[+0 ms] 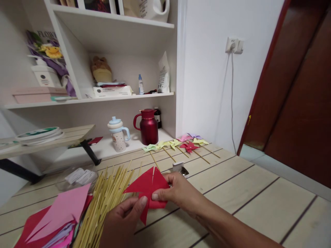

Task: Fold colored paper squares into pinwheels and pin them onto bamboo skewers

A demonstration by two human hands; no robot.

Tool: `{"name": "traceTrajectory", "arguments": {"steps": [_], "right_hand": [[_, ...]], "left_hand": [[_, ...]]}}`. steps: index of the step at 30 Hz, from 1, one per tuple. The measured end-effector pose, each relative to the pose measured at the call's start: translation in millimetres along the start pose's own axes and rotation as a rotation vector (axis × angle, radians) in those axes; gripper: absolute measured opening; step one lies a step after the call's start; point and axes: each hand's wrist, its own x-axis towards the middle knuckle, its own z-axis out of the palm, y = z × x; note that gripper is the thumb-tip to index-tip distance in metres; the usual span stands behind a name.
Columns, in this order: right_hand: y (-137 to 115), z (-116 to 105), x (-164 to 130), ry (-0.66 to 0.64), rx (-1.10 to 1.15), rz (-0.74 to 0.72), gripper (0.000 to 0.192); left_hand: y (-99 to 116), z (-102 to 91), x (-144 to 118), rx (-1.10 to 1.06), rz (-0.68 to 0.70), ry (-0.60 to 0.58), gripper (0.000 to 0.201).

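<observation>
Working across the pale wooden worktop (232, 193), you have a lot spread out, so start from the big things. At 10 o'clock the white shelf unit (113, 98) rises behind everything, with a red jug (148, 126) and a lidded cup (118, 135) on its lowest ledge. At 8 o'clock lies a stack of cut paper (55, 215), pink on top and red beneath, touching a loose bundle of sticks (104, 203) that fans toward 12 o'clock. Well apart, at 1 o'clock, a row of finished pinwheels (178, 144) lies along the far edge of the worktop.

At the centre, just above the worktop, is the red sheet (147, 193), cut into pointed flaps and partly folded. Your right hand (178, 193) grips it from 3 o'clock, thumb on top near the middle and fingers closed over the flaps. Your left hand (124, 217) comes up from 6 o'clock, its thumb pressed on the sheet's lower part and its fingers closed beneath.

To fold it well, I would keep the right thumb pinned on the centre so the gathered tips do not spring back, and bring each flap in with the left hand without creasing its curve. Hold the sheet clear of the sticks, which lie just beside it at 9 o'clock and could snag a point. A small metal item (179, 167) sits just beyond your right hand at 12 o'clock; what it is I cannot tell.
</observation>
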Motion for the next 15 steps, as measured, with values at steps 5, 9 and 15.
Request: {"name": "traceTrajectory", "arguments": {"steps": [5,9,15], "right_hand": [[-1.6,0.6,-1.1,0.012,0.004,0.024,0.021],[-2.9,2.0,-1.8,0.0,0.021,0.017,0.02],[-3.4,2.1,-3.2,-0.012,0.002,0.009,0.016]], "left_hand": [[1.2,-1.6,-2.3,-0.026,-0.032,-0.005,0.036],[5.5,-1.2,-1.7,-0.018,0.008,0.017,0.029],[6.8,1.6,-0.2,-0.026,0.031,0.025,0.029]]}}
